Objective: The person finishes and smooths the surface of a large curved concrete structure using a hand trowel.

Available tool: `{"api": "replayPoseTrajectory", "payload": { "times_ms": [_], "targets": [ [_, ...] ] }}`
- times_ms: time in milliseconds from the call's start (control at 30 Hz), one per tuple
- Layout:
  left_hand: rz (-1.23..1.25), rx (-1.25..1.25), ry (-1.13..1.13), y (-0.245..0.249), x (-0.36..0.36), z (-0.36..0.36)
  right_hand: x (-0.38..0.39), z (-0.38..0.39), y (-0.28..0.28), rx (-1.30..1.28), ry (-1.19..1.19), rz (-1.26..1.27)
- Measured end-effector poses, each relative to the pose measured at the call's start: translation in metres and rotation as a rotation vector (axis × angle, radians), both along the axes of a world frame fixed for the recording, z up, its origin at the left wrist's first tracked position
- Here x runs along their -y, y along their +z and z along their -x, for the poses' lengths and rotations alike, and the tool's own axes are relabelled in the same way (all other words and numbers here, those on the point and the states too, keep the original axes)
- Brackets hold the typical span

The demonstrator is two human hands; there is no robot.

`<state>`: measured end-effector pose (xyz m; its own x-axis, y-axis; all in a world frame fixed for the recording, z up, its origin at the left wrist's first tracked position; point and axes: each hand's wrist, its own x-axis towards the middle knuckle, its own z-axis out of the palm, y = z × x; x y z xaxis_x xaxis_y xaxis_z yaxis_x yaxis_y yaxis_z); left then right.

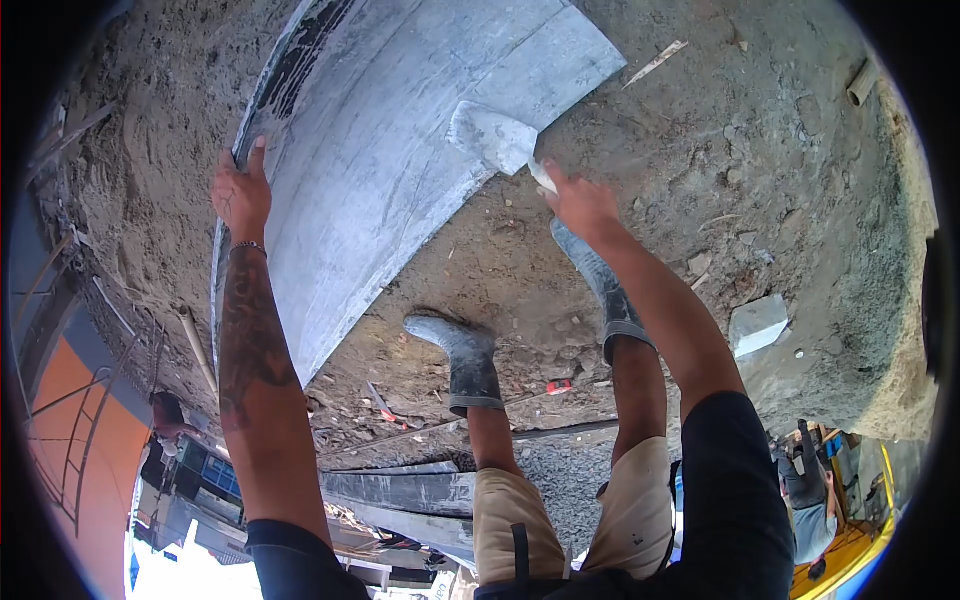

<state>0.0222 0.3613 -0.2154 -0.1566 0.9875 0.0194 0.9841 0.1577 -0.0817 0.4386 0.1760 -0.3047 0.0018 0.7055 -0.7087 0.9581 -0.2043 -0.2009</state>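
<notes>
A large grey panel with a pale, dusty surface lies tilted in front of me. My left hand grips its left edge, thumb on the face and fingers curled over the rim, partly hidden. In my right hand is a trowel, held by its light handle. Its broad blade, caked with whitish material, rests against or just over the panel near the right edge; contact is hard to tell.
My grey boots stand on rough soil. Around them lie a white block, a red-handled tool, a small red object and a wood splinter. Gravel and boards are behind; another person is at lower right.
</notes>
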Motion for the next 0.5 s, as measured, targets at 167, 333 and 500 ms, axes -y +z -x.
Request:
{"api": "replayPoseTrajectory", "payload": {
  "times_ms": [167, 333, 500],
  "targets": [
    [-0.042, 0.042, -0.046, 0.004, 0.003, -0.002, -0.066, -0.031, 0.002, -0.127, -0.248, -0.070],
    [0.080, 0.064, 0.046, 0.012, -0.001, -0.014, -0.114, -0.142, -0.033, 0.088, -0.550, -0.380],
    [0.050, 0.067, 0.002, 0.010, -0.001, -0.014, -0.113, -0.114, -0.010, 0.138, -0.449, -0.403]
  ]
}}
